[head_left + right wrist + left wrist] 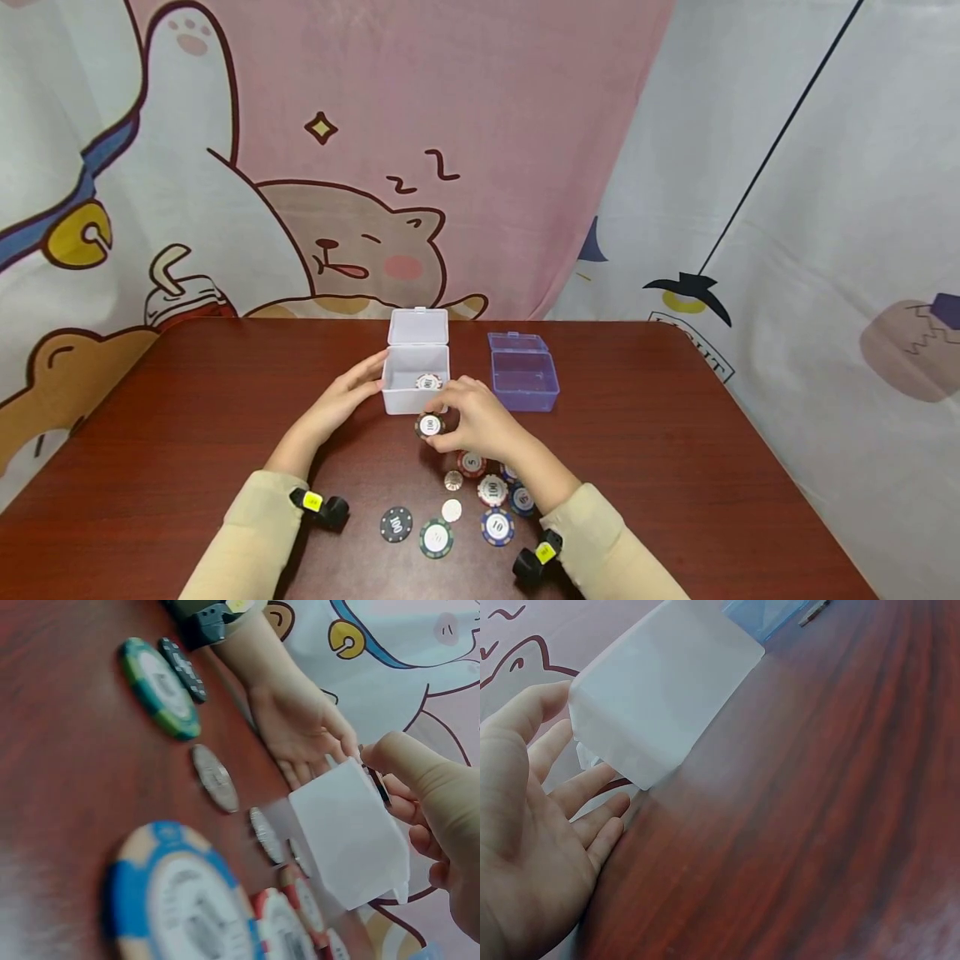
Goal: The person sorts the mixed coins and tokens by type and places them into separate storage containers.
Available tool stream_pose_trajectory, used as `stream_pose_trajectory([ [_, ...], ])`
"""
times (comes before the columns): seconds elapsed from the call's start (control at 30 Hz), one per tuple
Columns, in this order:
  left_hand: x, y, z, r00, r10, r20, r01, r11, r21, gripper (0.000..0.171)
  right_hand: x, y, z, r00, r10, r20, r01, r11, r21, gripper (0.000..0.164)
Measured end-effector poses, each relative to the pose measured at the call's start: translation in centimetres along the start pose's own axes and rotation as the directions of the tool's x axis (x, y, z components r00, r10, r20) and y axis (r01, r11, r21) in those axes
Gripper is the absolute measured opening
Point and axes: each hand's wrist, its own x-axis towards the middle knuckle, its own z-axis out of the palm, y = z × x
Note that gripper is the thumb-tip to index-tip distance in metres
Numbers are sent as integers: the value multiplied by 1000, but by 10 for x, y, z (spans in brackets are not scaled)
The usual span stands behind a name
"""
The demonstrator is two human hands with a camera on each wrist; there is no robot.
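My right hand (480, 421) pinches a dark-edged poker chip (430, 425) between thumb and fingers, just in front of the white plastic box (406, 402). In the right wrist view this chip (379, 786) shows edge-on by the box's rim. The box's lid (418, 327) stands open at the back, and a white chip (428, 381) lies inside. My left hand (337, 408) rests its fingertips against the box's left side. In the left wrist view, the fingers (585, 791) are spread and loosely bent beside the box wall (667, 682).
A blue see-through box (525, 402) with its lid raised stands right of the white one. Nearer me lie several loose chips, among them a black (396, 524), a green (436, 538) and a blue one (497, 527), plus silvery coins (452, 510). A printed cloth (480, 100) hangs behind the table.
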Motion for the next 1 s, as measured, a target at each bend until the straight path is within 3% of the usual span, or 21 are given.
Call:
stream_pose_trajectory([
  [0.73,-1,2,0,1000,-4,-4,4,1000,0,55,40,17,-15,986,31,-162,-36,999,-24,31],
  [1.0,0,1,0,1000,-6,0,6,1000,1,54,53,23,-14,981,107,-164,-113,993,-27,33],
])
